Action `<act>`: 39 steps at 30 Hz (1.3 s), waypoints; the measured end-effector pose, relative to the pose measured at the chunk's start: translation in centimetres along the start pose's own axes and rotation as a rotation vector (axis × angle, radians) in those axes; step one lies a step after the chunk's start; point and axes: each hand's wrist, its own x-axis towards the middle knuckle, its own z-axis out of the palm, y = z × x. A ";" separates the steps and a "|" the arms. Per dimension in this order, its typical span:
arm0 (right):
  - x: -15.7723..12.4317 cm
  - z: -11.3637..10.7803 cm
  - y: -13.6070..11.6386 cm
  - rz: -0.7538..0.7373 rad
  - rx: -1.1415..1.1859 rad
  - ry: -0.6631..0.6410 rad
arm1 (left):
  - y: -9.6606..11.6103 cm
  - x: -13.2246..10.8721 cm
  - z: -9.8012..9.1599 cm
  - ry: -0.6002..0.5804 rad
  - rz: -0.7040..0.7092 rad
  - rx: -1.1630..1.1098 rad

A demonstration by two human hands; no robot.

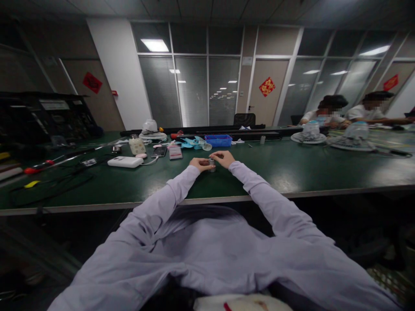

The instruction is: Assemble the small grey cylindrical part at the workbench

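Observation:
A small grey cylinder [212,167], perhaps metal or clear, stands upright on the green table in front of me. My left hand [200,164] is closed around its left side, thumb toward me. From the right, my right hand [225,159] reaches over the cylinder's top with its fingertips pinched together there. What those fingertips hold, if anything, is too small to make out. Farther back on the right stands a similar small grey cylinder [262,139], touched by neither hand.
Behind my hands are a blue tray [218,140] and light-blue gloves [193,143]. To the left lie a white power bank [126,161], a phone [159,151] and a patterned bottle [137,145]. White fans [308,137] stand at right; two people sit beyond them.

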 end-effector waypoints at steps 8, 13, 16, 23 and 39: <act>-0.1 -0.3 0.7 0.071 0.038 -0.060 | 0.3 -0.2 0.0 -0.008 -0.001 -0.027; -0.1 -0.4 0.6 0.096 0.012 -0.060 | 0.8 -0.5 -0.1 -0.011 -0.025 -0.022; -0.2 -0.4 0.1 0.063 -0.064 -0.036 | 0.8 -0.5 0.0 -0.003 -0.027 -0.016; -0.2 -1.0 0.3 0.047 -0.064 0.111 | 0.3 -0.1 -0.1 -0.018 -0.012 0.021; -2.6 -4.9 5.0 0.179 -0.354 -0.302 | 0.8 -0.3 0.0 0.002 -0.052 -0.057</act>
